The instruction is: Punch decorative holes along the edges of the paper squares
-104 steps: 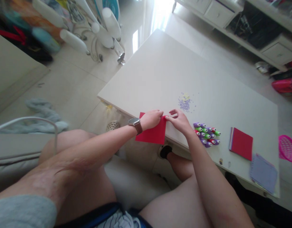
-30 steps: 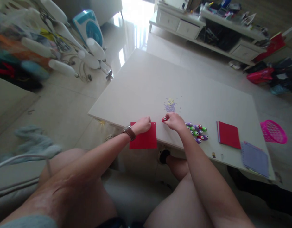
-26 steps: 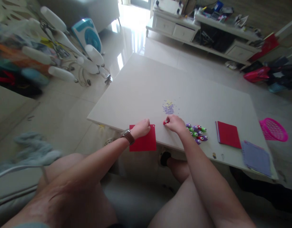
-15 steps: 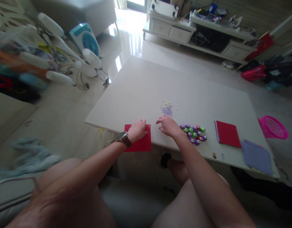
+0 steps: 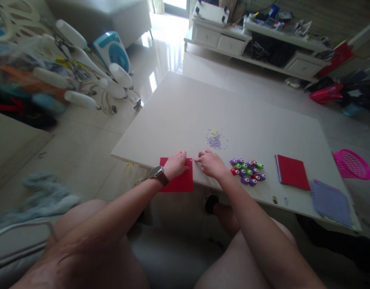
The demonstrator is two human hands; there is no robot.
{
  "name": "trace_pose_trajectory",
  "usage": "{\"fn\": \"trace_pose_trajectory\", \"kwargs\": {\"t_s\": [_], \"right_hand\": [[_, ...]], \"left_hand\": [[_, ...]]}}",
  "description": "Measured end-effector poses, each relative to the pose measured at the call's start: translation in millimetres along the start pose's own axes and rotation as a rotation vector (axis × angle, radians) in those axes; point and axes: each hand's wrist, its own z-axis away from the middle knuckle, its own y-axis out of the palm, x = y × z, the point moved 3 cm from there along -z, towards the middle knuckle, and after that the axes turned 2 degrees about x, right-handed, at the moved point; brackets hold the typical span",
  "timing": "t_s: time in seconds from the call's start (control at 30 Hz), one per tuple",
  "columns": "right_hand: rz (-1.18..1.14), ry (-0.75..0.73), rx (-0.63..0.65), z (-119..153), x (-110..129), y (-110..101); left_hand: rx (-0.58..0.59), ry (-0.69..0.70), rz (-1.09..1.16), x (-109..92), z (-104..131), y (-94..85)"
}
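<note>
A red sheet (image 5: 181, 182) lies at the near edge of the white table (image 5: 185, 108), partly hanging over it. My left hand (image 5: 175, 164), with a watch at the wrist, rests on the sheet with its fingers spread. A tiny pale piece shows at the sheet's top right corner. Just right of that corner is my right hand (image 5: 209, 162), its index finger pointing toward it; whether the fingertips hold anything is too small to tell. Beyond my right hand lies a pile of small purple and yellow pieces (image 5: 214, 140).
Right of my right hand sit several purple, green and red bottles with eyes (image 5: 248, 171). Farther right are a red stack (image 5: 292, 172) and purple sheets (image 5: 332, 202). A pink basket (image 5: 352, 163) stands past the table's right edge.
My right hand has moved from near the pile toward the red sheet's top right corner. My left hand stays on the sheet. The view has shifted slightly.
</note>
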Motion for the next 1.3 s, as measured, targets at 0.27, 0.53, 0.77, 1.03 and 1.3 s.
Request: {"fn": "trace_pose_trajectory", "kwargs": {"t_s": [0.27, 0.53, 0.77, 1.03, 1.3], "right_hand": [[-0.007, 0.065, -0.036, -1, -1, 8], [-0.084, 0.164, -0.094, -8, -4, 1], [-0.185, 0.129, -0.092, -5, -8, -4], [-0.221, 0.209, -0.082, 1, -23, -15], [-0.184, 0.039, 0.128, 13, 4, -1]], "left_hand": [[-0.021, 0.021, 0.008, 2, -4, 4.0], [-0.097, 0.104, 0.080, -6, -6, 17.1], [-0.111, 0.170, 0.179, -5, -11, 21.9], [-0.143, 0.266, 0.282, -5, -17, 21.3], [-0.203, 0.251, -0.054, -19, -17, 11.1]]}}
